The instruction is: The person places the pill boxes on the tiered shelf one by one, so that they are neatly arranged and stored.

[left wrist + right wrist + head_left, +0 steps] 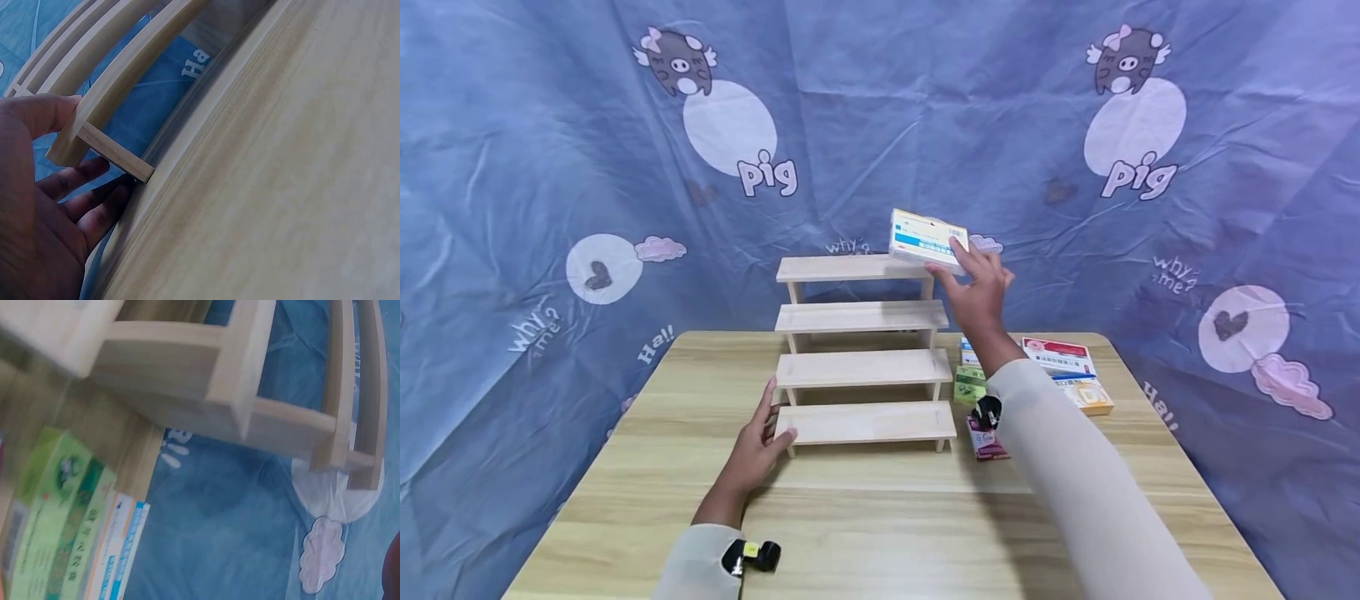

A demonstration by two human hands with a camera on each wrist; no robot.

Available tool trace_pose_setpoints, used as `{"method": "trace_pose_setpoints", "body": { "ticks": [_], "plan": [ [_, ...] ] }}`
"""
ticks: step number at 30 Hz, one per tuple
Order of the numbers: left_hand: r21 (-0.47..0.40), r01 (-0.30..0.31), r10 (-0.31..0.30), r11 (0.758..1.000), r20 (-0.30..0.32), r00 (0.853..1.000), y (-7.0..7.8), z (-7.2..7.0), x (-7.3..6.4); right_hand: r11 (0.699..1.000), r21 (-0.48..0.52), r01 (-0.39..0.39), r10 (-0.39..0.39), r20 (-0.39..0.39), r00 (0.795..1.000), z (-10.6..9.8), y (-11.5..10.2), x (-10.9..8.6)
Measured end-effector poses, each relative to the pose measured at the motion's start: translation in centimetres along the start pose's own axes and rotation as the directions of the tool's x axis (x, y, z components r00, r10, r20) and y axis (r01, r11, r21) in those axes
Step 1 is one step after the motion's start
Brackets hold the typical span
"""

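Note:
A stepped wooden shelf rack stands on the table. My left hand grips the left end of its lowest board. In the left wrist view, the thumb lies on top of that board and the fingers reach beneath it. Up by the right end of the top board, my right hand pinches a white and blue medicine box between thumb and fingers. The box is tilted; whether it touches the board I cannot tell. The right wrist view shows only a sliver of this hand.
Right of the rack lie several medicine boxes: a green one, a purple one, a red and white one and a white and orange one. My right forearm passes above them. A blue printed curtain hangs behind the table.

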State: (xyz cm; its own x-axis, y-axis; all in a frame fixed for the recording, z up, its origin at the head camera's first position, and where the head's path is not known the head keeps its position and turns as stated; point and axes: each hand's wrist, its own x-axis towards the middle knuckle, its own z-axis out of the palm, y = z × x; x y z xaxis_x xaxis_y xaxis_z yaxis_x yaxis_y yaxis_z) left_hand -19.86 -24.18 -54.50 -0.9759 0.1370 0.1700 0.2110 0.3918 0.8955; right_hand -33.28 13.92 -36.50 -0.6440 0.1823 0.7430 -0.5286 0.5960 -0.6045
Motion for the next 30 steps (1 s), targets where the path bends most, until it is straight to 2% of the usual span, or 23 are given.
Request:
{"method": "trace_pose_setpoints", "body": {
  "ticks": [3,8,13,17,21,26,30],
  "plan": [
    [0.002,0.003,-0.003,1.000,-0.007,1.000,0.1,0.1,0.1,1.000,-0.021,0.009,-0.009,0.015,1.000,1.0,-0.9,0.6],
    [-0.005,-0.004,0.004,1.000,-0.003,1.000,0.0,0.3,0.0,0.992,-0.109,0.056,-0.047,0.090,0.995,2.9,-2.4,1.3],
    [0.014,-0.013,0.013,1.000,-0.012,1.000,0.1,0.3,0.0,0.960,-0.252,0.123,-0.074,0.196,0.978,4.8,-4.1,1.8],
    [0.022,-0.009,0.009,1.000,-0.018,1.000,0.4,0.1,0.0,0.935,-0.313,0.167,-0.082,0.267,0.960,6.3,-5.7,2.1],
    [0.020,-0.009,0.009,1.000,-0.023,1.000,0.3,-0.1,-0.2,0.921,-0.349,0.173,-0.059,0.315,0.947,8.0,-6.6,1.8],
    [0.004,-0.015,0.015,1.000,-0.023,1.000,0.0,0.2,-0.1,0.907,-0.399,0.134,0.008,0.336,0.942,9.9,-6.5,1.1],
    [0.000,-0.017,0.017,1.000,-0.023,1.000,0.1,0.2,-0.1,0.890,-0.438,0.126,0.057,0.380,0.923,10.9,-6.7,0.6]
  ]
}}
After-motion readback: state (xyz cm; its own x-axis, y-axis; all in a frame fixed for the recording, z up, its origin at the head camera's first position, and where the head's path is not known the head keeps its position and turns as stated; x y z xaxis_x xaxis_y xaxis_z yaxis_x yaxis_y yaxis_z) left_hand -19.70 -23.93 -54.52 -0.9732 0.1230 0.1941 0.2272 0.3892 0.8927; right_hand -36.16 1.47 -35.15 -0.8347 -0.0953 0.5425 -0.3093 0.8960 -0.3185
